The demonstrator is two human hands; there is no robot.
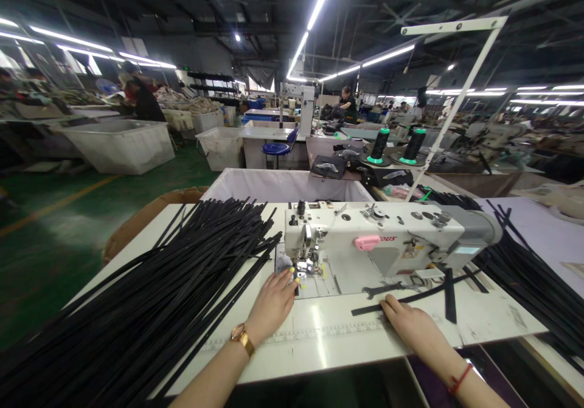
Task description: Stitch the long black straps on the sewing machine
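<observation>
My left hand [272, 301] lies at the needle end of a white sewing machine [347, 238], its fingers stretched out flat beside the metal presser foot [305, 268]. A small dark bit shows near those fingertips, too little to make out. To the right, my right hand [413, 323] pinches a black strap [367, 311] near its end, just above the table surface. The rest of that strap trails right, past the machine's base. A wrench [382, 289] rests on the machine bed close to my right fingers.
A big pile of black straps [182, 274] covers the table's left side; more straps [529, 268] lie at the right. A short black piece [449, 298] lies by the machine. Behind stand a pale-lined bin [283, 183], thread cones [379, 146] and a blue stool [276, 148].
</observation>
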